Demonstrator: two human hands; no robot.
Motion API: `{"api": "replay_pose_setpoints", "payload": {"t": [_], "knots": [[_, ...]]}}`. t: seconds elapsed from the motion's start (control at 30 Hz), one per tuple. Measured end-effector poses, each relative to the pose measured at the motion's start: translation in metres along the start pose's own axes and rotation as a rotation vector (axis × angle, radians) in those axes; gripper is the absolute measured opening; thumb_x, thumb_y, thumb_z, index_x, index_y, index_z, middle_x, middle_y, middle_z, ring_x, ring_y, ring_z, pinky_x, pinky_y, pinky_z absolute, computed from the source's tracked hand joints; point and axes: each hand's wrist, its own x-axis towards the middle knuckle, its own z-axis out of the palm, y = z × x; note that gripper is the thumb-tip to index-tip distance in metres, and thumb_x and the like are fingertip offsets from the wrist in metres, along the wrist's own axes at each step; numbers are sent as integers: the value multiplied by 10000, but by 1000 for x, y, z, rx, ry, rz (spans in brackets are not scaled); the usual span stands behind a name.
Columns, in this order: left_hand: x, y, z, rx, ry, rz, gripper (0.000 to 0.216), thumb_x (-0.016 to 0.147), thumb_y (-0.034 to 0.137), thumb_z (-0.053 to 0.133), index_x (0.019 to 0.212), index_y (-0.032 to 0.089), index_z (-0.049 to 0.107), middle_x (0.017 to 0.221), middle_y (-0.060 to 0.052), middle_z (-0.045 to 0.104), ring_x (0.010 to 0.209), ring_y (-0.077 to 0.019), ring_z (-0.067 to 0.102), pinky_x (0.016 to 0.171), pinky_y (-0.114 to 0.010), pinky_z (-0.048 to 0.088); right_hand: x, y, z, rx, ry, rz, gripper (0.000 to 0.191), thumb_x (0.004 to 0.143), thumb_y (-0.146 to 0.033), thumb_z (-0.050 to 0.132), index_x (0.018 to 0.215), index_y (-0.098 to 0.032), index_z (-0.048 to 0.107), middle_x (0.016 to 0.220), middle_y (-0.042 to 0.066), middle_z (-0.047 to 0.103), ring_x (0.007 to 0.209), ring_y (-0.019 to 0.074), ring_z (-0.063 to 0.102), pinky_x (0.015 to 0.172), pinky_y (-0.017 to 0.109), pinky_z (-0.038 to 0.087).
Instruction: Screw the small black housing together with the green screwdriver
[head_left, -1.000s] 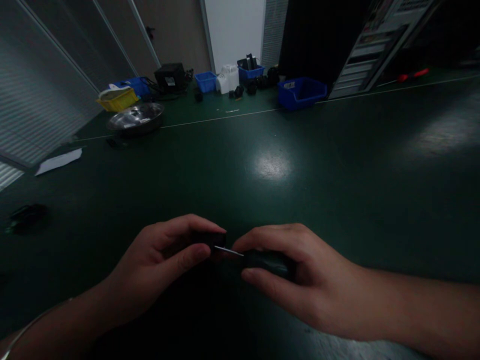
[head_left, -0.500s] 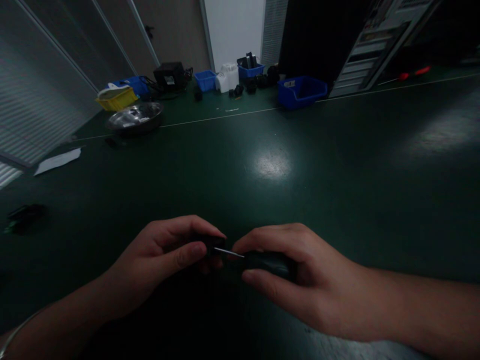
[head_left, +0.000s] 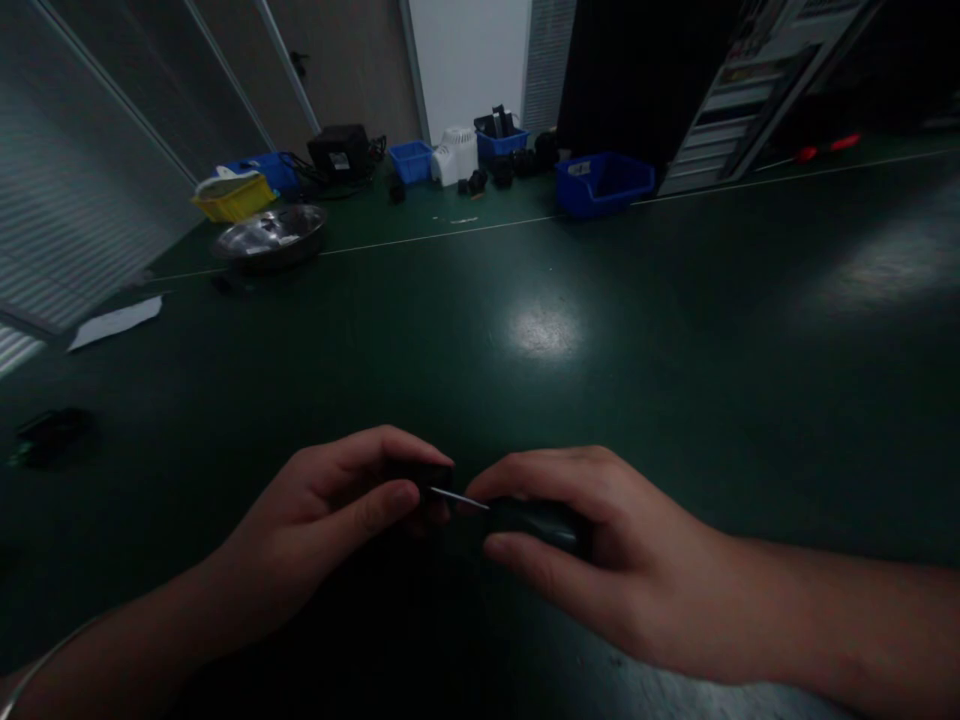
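Between the thumb and fingers of my left hand (head_left: 341, 500) is a small black part (head_left: 431, 477); its exact kind is too dark to make out. My right hand (head_left: 604, 540) is closed around the dark handle of a screwdriver (head_left: 540, 524). The thin metal shaft points left, and its tip meets the end of the black part. Both hands are low over the green table (head_left: 420, 340). My fingers partly cover the black part and the handle.
A metal bowl (head_left: 271, 236) stands far left beside a yellow bin (head_left: 234, 198). Along the back are a black box (head_left: 341, 153), a white device (head_left: 456, 157) and a blue bin (head_left: 604, 185). A white paper (head_left: 116, 322) and a dark object (head_left: 52, 437) lie at left.
My left hand and the black part have shifted and tilted very slightly. The screwdriver stays against the part, and my right hand is nearly still.
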Motion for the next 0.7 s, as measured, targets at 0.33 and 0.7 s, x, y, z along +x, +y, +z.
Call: {"api": "replay_pose_setpoints", "payload": {"t": [0.33, 0.7], "knots": [[-4, 7, 11, 96, 138, 9, 164, 872, 204, 692, 975, 309, 765, 833, 49, 751, 759, -118, 675, 655, -134, 511, 0, -2, 0, -13, 26, 22, 191, 923, -196, 604, 1089, -162, 691, 903, 30, 736, 750, 154, 668, 645, 235, 496], [-2, 5, 4, 17, 39, -50, 133, 865, 233, 712, 969, 291, 771, 798, 41, 743, 726, -107, 654, 650, -124, 502, -2, -1, -1, -29, 15, -15, 197, 907, -181, 625, 1093, -162, 684, 842, 9, 705, 696, 131, 641, 613, 209, 483]]}}
